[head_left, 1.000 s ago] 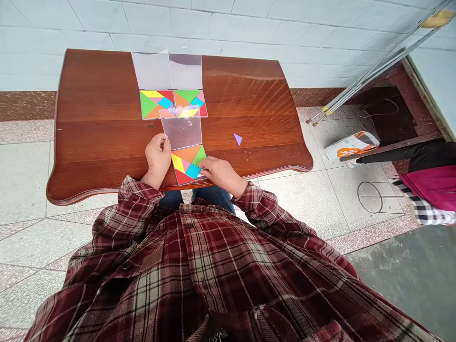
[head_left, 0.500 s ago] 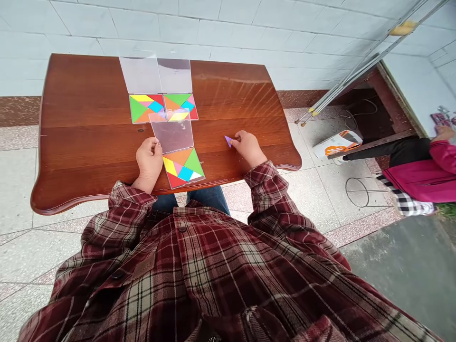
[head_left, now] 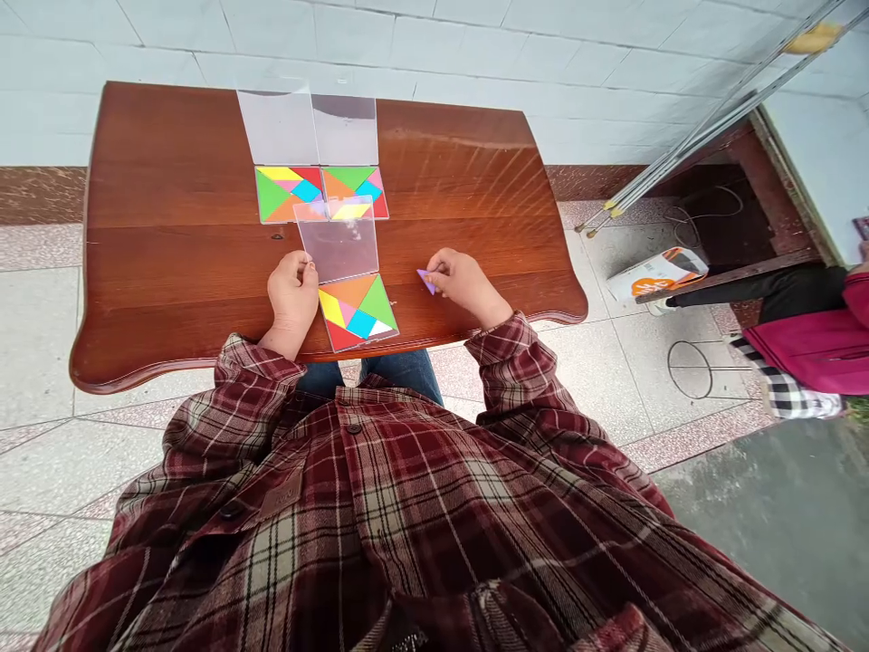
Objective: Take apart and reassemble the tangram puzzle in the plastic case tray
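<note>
Two bare hands are working just above the near edge of a polished wooden table point(head_left: 169, 226), low in the middle of the frame. The right hand point(head_left: 465, 285) is pinching a small purple triangular tile point(head_left: 426, 282) between its fingers point(head_left: 440, 272), which are closed together and keeping the tile low over the wood, right of centre and apart from the other pieces. The left hand point(head_left: 293, 294) is curled against the lower left corner of a clear plastic sheet point(head_left: 338, 240), apparently steadying it, though I cannot tell whether it is gripping or only pressing. Touching that sheet's lower edge, a square tangram card point(head_left: 358, 312) is lying slightly askew, its coloured triangles fitted edge to edge around a white triangle at the lower right. Two more tangram squares point(head_left: 322, 194) are lying side by side in the upper middle, seemingly joined to the sheets around them, which would explain the neat column. Another person's magenta sleeve point(head_left: 807, 349) is showing at the far right, well away from the table.
</note>
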Action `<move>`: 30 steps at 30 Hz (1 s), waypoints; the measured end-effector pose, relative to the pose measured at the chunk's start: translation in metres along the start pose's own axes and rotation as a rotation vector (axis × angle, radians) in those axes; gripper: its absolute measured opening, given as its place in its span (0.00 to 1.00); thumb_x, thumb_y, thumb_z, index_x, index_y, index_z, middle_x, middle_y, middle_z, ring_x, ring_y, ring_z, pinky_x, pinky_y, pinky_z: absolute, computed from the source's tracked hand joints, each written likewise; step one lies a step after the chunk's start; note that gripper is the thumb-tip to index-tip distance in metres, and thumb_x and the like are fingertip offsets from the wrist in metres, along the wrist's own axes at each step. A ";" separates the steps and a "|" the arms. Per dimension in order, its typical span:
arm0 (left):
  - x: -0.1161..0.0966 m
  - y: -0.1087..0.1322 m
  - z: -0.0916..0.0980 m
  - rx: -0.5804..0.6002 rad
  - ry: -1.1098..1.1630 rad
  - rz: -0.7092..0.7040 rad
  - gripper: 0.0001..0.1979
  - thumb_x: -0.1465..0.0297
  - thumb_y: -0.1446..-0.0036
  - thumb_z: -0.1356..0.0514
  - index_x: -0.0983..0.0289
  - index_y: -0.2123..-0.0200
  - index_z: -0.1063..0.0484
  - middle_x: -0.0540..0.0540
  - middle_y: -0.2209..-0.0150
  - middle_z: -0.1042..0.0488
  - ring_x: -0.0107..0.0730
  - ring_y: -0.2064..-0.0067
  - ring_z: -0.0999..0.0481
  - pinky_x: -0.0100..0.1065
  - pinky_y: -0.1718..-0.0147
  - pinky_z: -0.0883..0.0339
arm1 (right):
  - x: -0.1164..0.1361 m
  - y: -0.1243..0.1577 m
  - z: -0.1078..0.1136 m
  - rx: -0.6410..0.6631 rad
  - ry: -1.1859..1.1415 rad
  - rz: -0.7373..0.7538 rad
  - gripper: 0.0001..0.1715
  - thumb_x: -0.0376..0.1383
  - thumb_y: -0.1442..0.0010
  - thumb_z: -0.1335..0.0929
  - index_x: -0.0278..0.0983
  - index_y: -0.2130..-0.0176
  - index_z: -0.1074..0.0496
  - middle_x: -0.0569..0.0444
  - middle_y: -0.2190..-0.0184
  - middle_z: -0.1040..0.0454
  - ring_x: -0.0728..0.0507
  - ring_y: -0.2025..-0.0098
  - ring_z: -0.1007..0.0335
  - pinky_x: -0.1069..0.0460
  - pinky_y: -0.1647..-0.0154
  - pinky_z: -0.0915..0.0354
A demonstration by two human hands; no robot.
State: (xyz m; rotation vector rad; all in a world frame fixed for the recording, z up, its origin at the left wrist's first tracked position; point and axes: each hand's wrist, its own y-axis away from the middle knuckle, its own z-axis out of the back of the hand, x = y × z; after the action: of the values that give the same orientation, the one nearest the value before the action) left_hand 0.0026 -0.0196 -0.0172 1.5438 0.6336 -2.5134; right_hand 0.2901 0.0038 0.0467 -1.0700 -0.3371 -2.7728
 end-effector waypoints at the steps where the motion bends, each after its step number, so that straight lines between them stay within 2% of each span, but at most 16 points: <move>1: -0.001 0.000 0.000 0.000 -0.001 -0.002 0.08 0.65 0.43 0.42 0.63 0.64 0.30 0.50 0.71 0.30 0.29 0.65 0.27 0.36 0.56 0.31 | 0.011 0.009 -0.003 0.097 -0.042 0.053 0.02 0.32 0.43 0.34 0.36 0.66 0.31 0.57 0.75 0.30 0.48 0.71 0.35 0.52 0.65 0.39; 3: -0.003 0.001 0.001 0.001 -0.007 -0.002 0.08 0.64 0.42 0.42 0.63 0.64 0.30 0.50 0.71 0.31 0.29 0.66 0.27 0.37 0.57 0.31 | 0.032 0.024 -0.010 0.270 -0.076 0.187 0.05 0.30 0.43 0.36 0.36 0.65 0.31 0.58 0.73 0.29 0.49 0.70 0.35 0.53 0.64 0.40; 5: -0.003 0.000 0.001 0.000 -0.013 -0.005 0.09 0.63 0.42 0.42 0.63 0.65 0.30 0.50 0.72 0.30 0.29 0.66 0.27 0.37 0.57 0.31 | 0.047 0.033 -0.018 0.372 -0.032 0.315 0.06 0.29 0.44 0.37 0.36 0.67 0.30 0.58 0.71 0.29 0.49 0.67 0.35 0.53 0.62 0.41; 8: -0.001 0.000 0.000 0.002 -0.018 -0.008 0.10 0.62 0.42 0.42 0.63 0.64 0.30 0.51 0.71 0.30 0.29 0.66 0.26 0.37 0.57 0.30 | 0.057 0.036 -0.032 0.411 0.109 0.411 0.08 0.27 0.44 0.37 0.36 0.69 0.29 0.56 0.68 0.28 0.48 0.63 0.35 0.53 0.59 0.43; 16: -0.001 0.000 0.000 0.003 -0.016 -0.009 0.11 0.60 0.42 0.43 0.63 0.65 0.31 0.51 0.70 0.29 0.29 0.65 0.26 0.36 0.56 0.31 | 0.058 0.034 -0.047 0.465 0.284 0.463 0.10 0.28 0.39 0.38 0.36 0.66 0.27 0.53 0.66 0.29 0.47 0.62 0.36 0.54 0.60 0.45; 19: -0.003 0.000 0.000 0.003 -0.030 -0.008 0.10 0.62 0.42 0.43 0.63 0.65 0.31 0.50 0.70 0.30 0.29 0.66 0.26 0.35 0.56 0.31 | 0.054 0.033 -0.048 0.445 0.268 0.477 0.10 0.27 0.40 0.37 0.35 0.63 0.27 0.52 0.64 0.29 0.46 0.60 0.36 0.53 0.58 0.44; 22: -0.003 0.000 0.000 -0.002 -0.040 -0.005 0.08 0.64 0.42 0.43 0.63 0.65 0.31 0.50 0.71 0.30 0.28 0.66 0.27 0.35 0.57 0.32 | 0.049 0.033 -0.045 0.350 0.218 0.468 0.12 0.26 0.41 0.37 0.35 0.61 0.27 0.50 0.62 0.28 0.46 0.59 0.35 0.53 0.57 0.43; 25: -0.003 0.000 0.000 0.001 -0.036 -0.001 0.07 0.66 0.42 0.44 0.63 0.64 0.31 0.50 0.70 0.30 0.29 0.66 0.27 0.34 0.58 0.32 | 0.045 0.035 -0.040 0.265 0.176 0.456 0.11 0.26 0.40 0.37 0.34 0.61 0.27 0.50 0.63 0.28 0.46 0.61 0.35 0.53 0.58 0.41; 30: -0.005 0.001 0.002 0.004 -0.048 0.013 0.05 0.69 0.43 0.44 0.63 0.65 0.31 0.50 0.70 0.29 0.28 0.67 0.28 0.32 0.60 0.33 | 0.038 0.041 -0.035 0.196 0.064 0.459 0.09 0.27 0.41 0.37 0.35 0.64 0.27 0.52 0.66 0.27 0.47 0.63 0.33 0.52 0.58 0.40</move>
State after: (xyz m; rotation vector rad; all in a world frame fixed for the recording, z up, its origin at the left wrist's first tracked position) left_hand 0.0039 -0.0218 -0.0124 1.4798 0.6111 -2.5352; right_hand 0.2490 -0.0474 0.0534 -0.8783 -0.3025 -2.3079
